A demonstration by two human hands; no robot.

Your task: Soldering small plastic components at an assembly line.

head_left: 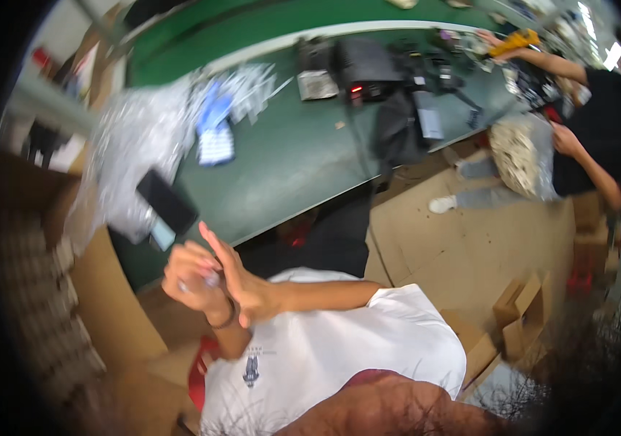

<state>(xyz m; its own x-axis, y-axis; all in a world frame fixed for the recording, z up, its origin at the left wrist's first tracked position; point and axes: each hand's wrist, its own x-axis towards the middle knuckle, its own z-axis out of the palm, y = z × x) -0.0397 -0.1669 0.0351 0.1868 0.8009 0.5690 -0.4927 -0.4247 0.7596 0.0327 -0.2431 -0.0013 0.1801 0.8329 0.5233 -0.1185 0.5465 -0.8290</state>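
My left hand [193,277], with a dark band on its wrist, is raised just off the table's near left edge. Its fingers are curled around a small pale object [212,279], too blurred to name. Beside it and partly in front, my right hand [241,287] has its fingers stretched out, the palm turned towards the left hand. I cannot tell whether the two touch. Closest to the hands on the green table [274,189] lies a black phone [167,201], with a light blue item [162,234] at its lower end.
Clear plastic bags [132,138] and a blue-and-white packet [215,142] lie left. A black machine [368,65] with a red light stands farther back. At right, a co-worker [608,131] holds a yellow tool [517,42] near a filled bag [521,156]. Cardboard boxes [525,312] stand on the floor.
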